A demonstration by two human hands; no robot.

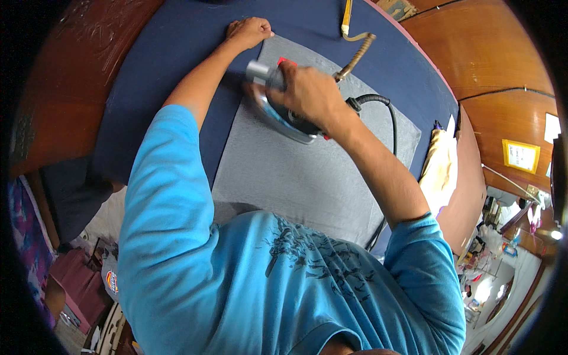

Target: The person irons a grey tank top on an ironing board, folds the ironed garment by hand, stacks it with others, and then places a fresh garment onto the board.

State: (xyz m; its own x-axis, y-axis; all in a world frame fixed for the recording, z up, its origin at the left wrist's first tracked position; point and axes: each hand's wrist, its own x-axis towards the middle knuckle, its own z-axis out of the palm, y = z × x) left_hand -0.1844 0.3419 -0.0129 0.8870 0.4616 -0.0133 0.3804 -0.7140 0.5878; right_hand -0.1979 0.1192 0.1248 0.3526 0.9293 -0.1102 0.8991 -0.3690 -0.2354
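Clearly, from my remote seat, this is ironing in mid-course.

Right hand: my right hand (pixel 307 94) is wrapped tight around the handle of the electric iron (pixel 283 115), fingers curled over it, pressing the soleplate down on the cloth.

Left hand: my left hand (pixel 248 31) lies closed into a loose fist at the far left corner of the grey cloth (pixel 296 177), knuckles down, holding that edge in place; I cannot tell whether it pinches the fabric or only rests on it.

Iron: it sits on the upper part of the cloth, just right of the left hand, nose toward that hand, with its black cord (pixel 387 115) looping off to the right.

Cloth: it is spread over the dark blue padded table (pixel 177 35), reaching from the far edge down to my chest.

Progress: the near stretch looks flat and smooth, so I judge it pressed; the strip by the red tag (pixel 286 61) under the iron is in hand now, and the right side by the cord seems left to do.

Beside: a cream folded fabric (pixel 441 163) lies at the table's right edge.
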